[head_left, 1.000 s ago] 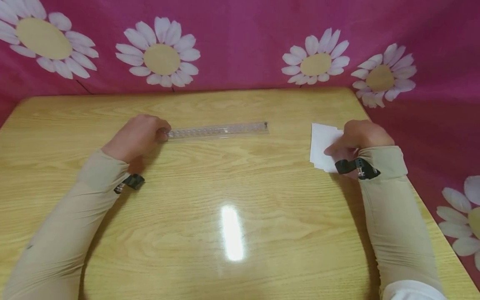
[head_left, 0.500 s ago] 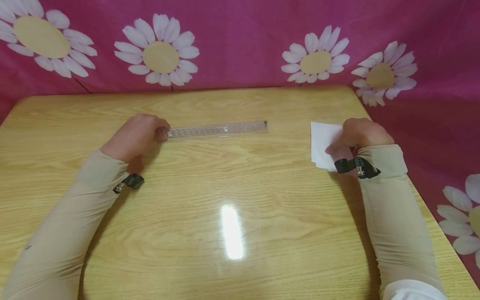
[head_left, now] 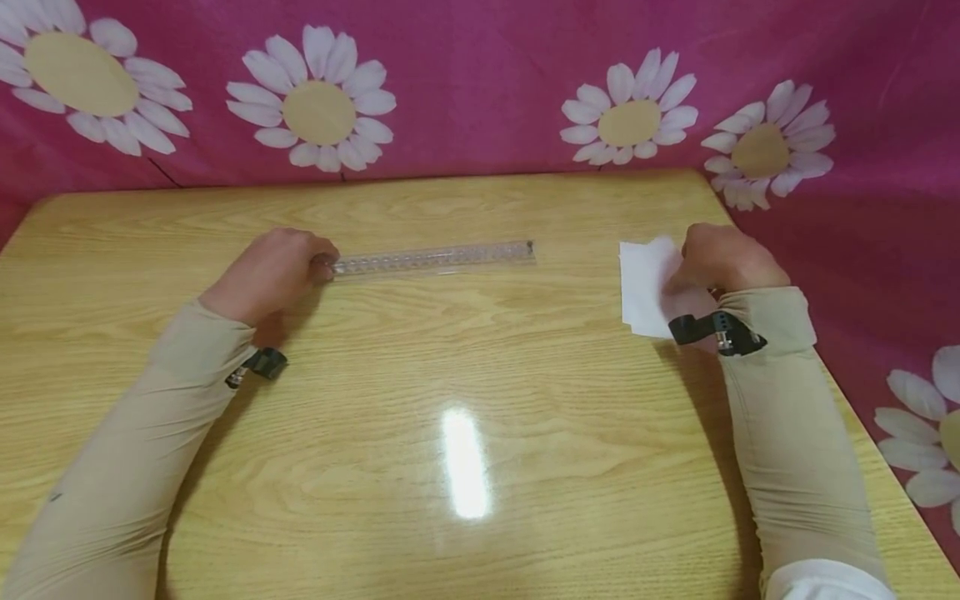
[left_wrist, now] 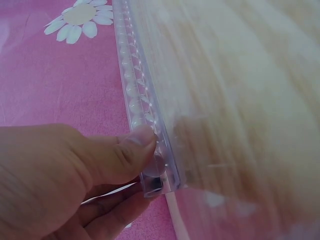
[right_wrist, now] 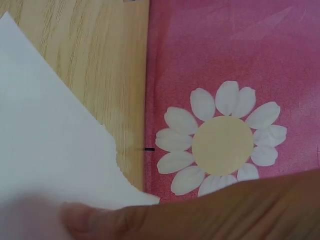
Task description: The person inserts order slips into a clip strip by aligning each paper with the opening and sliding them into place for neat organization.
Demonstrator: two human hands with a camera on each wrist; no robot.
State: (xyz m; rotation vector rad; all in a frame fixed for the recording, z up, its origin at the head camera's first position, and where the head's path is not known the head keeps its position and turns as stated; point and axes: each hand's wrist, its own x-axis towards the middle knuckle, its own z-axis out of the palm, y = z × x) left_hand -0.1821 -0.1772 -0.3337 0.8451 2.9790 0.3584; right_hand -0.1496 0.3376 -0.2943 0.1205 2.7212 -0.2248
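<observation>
My left hand (head_left: 273, 271) pinches the near end of a long clear plastic strip (head_left: 435, 258) between thumb and fingers. Rounded, bead-like shapes run along the inside of this strip (left_wrist: 132, 90) in the left wrist view, and the thumb presses on its top face. Over at the right, my right hand (head_left: 731, 258) holds a small stack of white paper sheets (head_left: 641, 292) by the right side. One sheet is bent up at its back corner beside the knuckles. In the right wrist view, the thumb (right_wrist: 100, 220) lies along the lower edge of a white sheet (right_wrist: 50, 140); the other fingertips are hidden.
Both hands work over a light wood-grain table (head_left: 480, 358) whose right edge runs close by the right hand. A pink cloth (head_left: 465, 83) with large daisies hangs behind the table and along its right side. Dark straps (head_left: 720, 333) with cameras sit at the wrists.
The right hand has risen slightly and turned, and a corner of the top sheet now curls up beside it. The left hand and the plastic strip have stayed in place.
</observation>
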